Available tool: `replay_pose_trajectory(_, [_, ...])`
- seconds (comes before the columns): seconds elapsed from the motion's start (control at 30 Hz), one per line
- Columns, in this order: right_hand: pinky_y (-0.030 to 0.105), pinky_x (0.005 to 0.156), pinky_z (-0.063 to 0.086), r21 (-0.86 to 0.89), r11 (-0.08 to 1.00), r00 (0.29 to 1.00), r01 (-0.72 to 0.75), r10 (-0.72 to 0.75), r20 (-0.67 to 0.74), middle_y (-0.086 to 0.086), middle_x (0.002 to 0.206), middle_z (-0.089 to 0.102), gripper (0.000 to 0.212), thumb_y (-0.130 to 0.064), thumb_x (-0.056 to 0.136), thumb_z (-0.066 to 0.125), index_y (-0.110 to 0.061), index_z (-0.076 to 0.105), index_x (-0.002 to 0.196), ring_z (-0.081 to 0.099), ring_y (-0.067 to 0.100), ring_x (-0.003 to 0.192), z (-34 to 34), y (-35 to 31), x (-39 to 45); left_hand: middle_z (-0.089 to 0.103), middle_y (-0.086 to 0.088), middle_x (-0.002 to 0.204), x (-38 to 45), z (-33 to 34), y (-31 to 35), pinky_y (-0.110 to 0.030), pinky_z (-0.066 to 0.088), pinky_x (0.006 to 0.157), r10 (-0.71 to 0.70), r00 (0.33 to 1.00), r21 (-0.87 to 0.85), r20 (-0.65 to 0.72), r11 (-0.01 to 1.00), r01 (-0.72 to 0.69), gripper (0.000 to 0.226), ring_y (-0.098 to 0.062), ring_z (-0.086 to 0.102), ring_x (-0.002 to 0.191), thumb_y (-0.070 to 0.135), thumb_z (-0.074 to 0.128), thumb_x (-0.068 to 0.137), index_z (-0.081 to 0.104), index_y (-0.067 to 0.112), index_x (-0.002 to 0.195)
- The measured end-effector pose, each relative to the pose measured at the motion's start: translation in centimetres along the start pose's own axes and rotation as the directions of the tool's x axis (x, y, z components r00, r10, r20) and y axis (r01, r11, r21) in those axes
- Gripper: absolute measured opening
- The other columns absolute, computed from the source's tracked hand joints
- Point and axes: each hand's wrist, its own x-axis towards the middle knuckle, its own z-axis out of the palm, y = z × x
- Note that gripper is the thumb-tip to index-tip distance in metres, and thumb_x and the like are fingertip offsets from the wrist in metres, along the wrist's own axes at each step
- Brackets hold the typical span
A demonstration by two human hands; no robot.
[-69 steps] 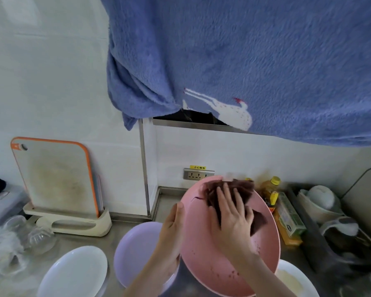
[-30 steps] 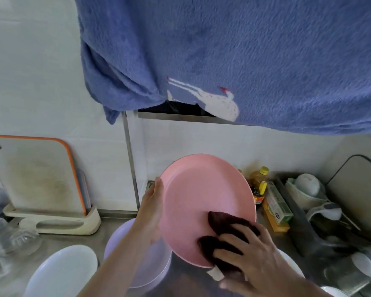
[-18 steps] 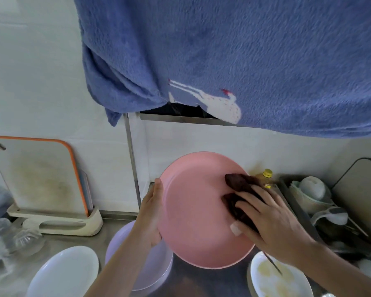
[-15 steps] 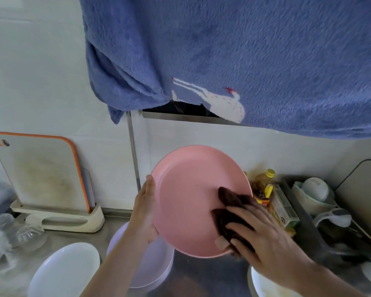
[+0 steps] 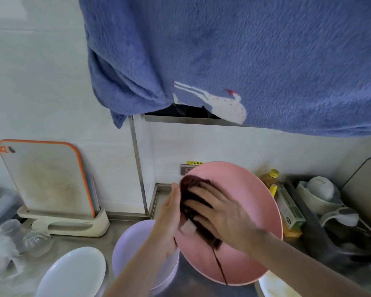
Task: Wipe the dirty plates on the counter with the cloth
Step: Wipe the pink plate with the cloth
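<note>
I hold a pink plate tilted up above the counter. My left hand grips its left rim, fingers behind it. My right hand lies flat on a dark maroon cloth and presses it against the plate's upper left inner face. A white tag and a loose thread hang from the cloth. A lilac plate sits below on the steel counter, a white plate lies at the front left, and a soiled white plate shows at the bottom right.
A big blue towel hangs across the top. An orange-edged cutting board stands in a holder at the left, glass jars beside it. Oil bottle, green box and a dish rack with bowls stand at the right.
My right hand has slid the cloth from the plate's lower right up to its upper left, close to my left hand. The plate has tipped and shifted a little to the right.
</note>
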Motion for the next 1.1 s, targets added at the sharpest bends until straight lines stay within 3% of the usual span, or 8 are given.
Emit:
replay_pose_trajectory(0.1, [0.042, 0.101, 0.039, -0.159, 0.961, 0.974, -0.227, 0.220, -0.060, 0.001, 0.131, 0.059, 0.033, -0.032, 0.092, 0.045, -0.025, 0.065, 0.118, 0.053, 0.026, 0.121, -0.2, 1.7, 0.1, 0.074, 0.008, 0.114, -0.5, -0.7, -0.9, -0.043, 0.054, 0.094, 0.084, 0.996, 0.076, -0.017, 0.994, -0.082, 0.034, -0.013, 0.070, 0.104, 0.056, 0.056, 0.087, 0.068, 0.038, 0.113])
replay_pose_trajectory(0.23, [0.052, 0.085, 0.049, -0.385, 0.836, 0.911, -0.391, 0.411, -0.032, 0.010, 0.125, 0.059, 0.035, -0.016, 0.085, 0.047, -0.013, 0.067, 0.114, 0.052, 0.036, 0.115, 0.5, 3.0, -2.9, 0.075, 0.000, 0.109, -0.4, -2.1, -2.1, -0.051, 0.057, 0.089, 0.061, 0.993, 0.036, -0.100, 0.998, -0.058, 0.022, -0.025, 0.071, 0.101, 0.044, 0.057, 0.092, 0.068, 0.038, 0.110])
replay_pose_trajectory(0.37, [0.049, 0.063, 0.055, -0.370, 0.821, 0.882, -0.434, 0.471, 0.010, 0.012, 0.101, 0.069, 0.045, -0.030, 0.088, 0.035, -0.010, 0.075, 0.092, 0.064, 0.039, 0.086, 2.3, 0.2, -7.2, 0.073, -0.016, 0.105, 0.4, -3.2, -2.9, -0.051, 0.056, 0.082, 0.035, 0.978, 0.094, -0.204, 0.995, -0.016, 0.019, -0.037, 0.069, 0.095, 0.035, 0.052, 0.095, 0.070, 0.037, 0.089])
replay_pose_trajectory(0.5, [0.042, 0.046, 0.055, -0.189, 0.825, 0.799, -0.533, 0.564, 0.210, 0.002, 0.105, 0.056, 0.040, -0.026, 0.051, 0.073, -0.022, 0.074, 0.091, 0.064, 0.032, 0.067, 5.0, -3.7, -10.7, 0.066, -0.011, 0.088, 1.7, -3.9, -4.8, -0.033, 0.048, 0.064, 0.025, 0.968, 0.203, -0.251, 0.979, 0.028, 0.016, -0.027, 0.058, 0.076, 0.030, 0.049, 0.096, 0.064, 0.027, 0.090])
replay_pose_trajectory(0.73, [0.019, 0.075, 0.051, 0.297, 0.792, 0.817, -0.533, 0.392, 0.422, -0.016, 0.121, 0.058, 0.037, -0.038, 0.074, 0.060, -0.047, 0.059, 0.110, 0.063, 0.011, 0.081, 8.2, -8.2, -10.2, 0.066, -0.011, 0.104, 5.4, -4.0, -10.1, -0.033, 0.045, 0.076, -0.040, 0.973, 0.296, -0.229, 0.949, 0.109, 0.026, -0.027, 0.059, 0.092, 0.017, 0.057, 0.093, 0.061, 0.007, 0.117])
replay_pose_trajectory(0.83, [0.019, 0.067, 0.054, 0.198, 0.853, 0.801, -0.483, 0.339, 0.493, -0.024, 0.112, 0.058, 0.029, -0.042, 0.071, 0.060, -0.047, 0.064, 0.099, 0.063, 0.007, 0.080, 8.2, -6.4, -12.4, 0.064, -0.010, 0.094, 6.8, -4.3, -11.9, -0.027, 0.043, 0.059, -0.115, 0.970, 0.265, -0.216, 0.949, 0.172, 0.019, -0.020, 0.057, 0.073, 0.007, 0.051, 0.094, 0.060, 0.005, 0.111])
replay_pose_trajectory(0.93, [0.024, 0.060, 0.058, -0.040, 0.862, 0.718, -0.504, 0.445, 0.536, -0.021, 0.099, 0.061, 0.023, -0.042, 0.069, 0.059, -0.046, 0.066, 0.090, 0.066, 0.009, 0.079, 6.9, -3.8, -15.7, 0.066, -0.010, 0.101, 8.7, -4.6, -14.1, -0.025, 0.043, 0.060, -0.191, 0.954, 0.265, -0.231, 0.931, 0.250, 0.021, -0.023, 0.060, 0.080, 0.007, 0.049, 0.093, 0.060, 0.008, 0.111])
replay_pose_trajectory(1.1, [0.028, 0.083, 0.051, -0.112, 0.604, 0.488, -0.789, 0.728, 0.482, -0.013, 0.111, 0.057, 0.036, -0.011, 0.079, 0.066, -0.029, 0.070, 0.109, 0.058, 0.017, 0.089, 3.7, -0.7, -18.9, 0.063, -0.007, 0.093, 10.2, -3.4, -18.0, -0.034, 0.046, 0.072, -0.259, 0.922, 0.177, -0.288, 0.932, 0.317, 0.029, -0.030, 0.056, 0.090, 0.000, 0.048, 0.087, 0.056, 0.011, 0.113])
